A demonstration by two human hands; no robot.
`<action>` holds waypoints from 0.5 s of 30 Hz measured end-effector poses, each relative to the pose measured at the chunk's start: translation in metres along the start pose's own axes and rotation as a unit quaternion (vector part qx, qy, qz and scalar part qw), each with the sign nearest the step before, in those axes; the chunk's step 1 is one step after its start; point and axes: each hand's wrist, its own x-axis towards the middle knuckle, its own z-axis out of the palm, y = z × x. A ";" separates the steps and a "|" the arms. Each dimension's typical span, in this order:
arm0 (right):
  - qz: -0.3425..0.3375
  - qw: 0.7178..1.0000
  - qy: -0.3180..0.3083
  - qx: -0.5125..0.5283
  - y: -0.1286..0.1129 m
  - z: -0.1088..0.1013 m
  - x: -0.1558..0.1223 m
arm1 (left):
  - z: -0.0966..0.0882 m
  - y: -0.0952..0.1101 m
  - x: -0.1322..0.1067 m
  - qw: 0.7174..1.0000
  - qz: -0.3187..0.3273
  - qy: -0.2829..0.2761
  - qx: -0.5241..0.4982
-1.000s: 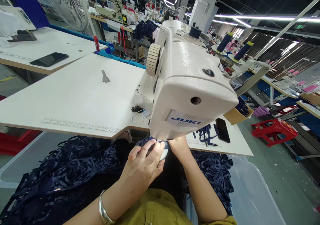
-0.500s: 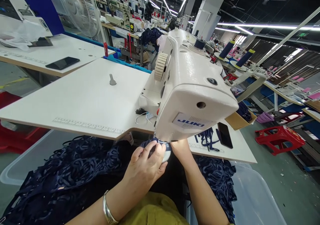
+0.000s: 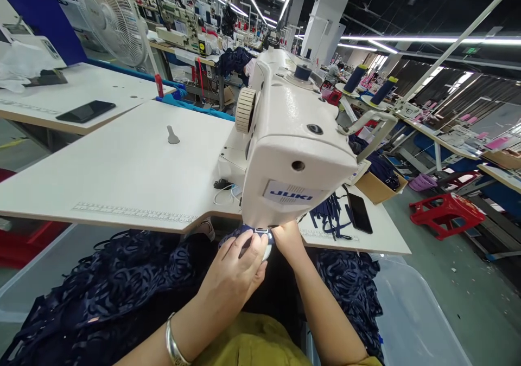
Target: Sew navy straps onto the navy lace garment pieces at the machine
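Note:
A white JUKI sewing machine point(image 3: 293, 138) stands on a white table point(image 3: 122, 160). Under its head, my left hand point(image 3: 236, 274) pinches navy lace fabric point(image 3: 122, 284) against the machine's arm, fingers curled. Tucked below the machine head, my right hand point(image 3: 287, 238) grips the same fabric; its fingertips are hidden. The lace spills across my lap and to both sides. A silver bangle point(image 3: 173, 344) circles my left wrist.
A black phone point(image 3: 359, 212) and navy strips point(image 3: 329, 214) lie on the table to the right of the machine. A second phone point(image 3: 85, 111) rests on the neighbouring table. Translucent bins point(image 3: 415, 317) flank me. A fan point(image 3: 109, 19), thread cones point(image 3: 356, 78) and red stools point(image 3: 445, 211) stand around.
The view shifted slightly; both hands stay at the machine head on the lace with only small finger movement.

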 end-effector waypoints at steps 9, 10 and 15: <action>0.170 0.973 -0.011 0.154 -0.022 -0.001 -0.072 | -0.001 -0.004 -0.026 0.997 0.015 0.022 -0.071; 0.169 0.972 -0.023 0.164 -0.027 -0.002 -0.083 | -0.003 -0.004 -0.029 0.994 0.014 0.021 -0.110; 0.111 0.966 -0.162 0.169 -0.034 -0.019 -0.105 | -0.016 -0.009 -0.037 0.893 -0.172 -0.050 -0.413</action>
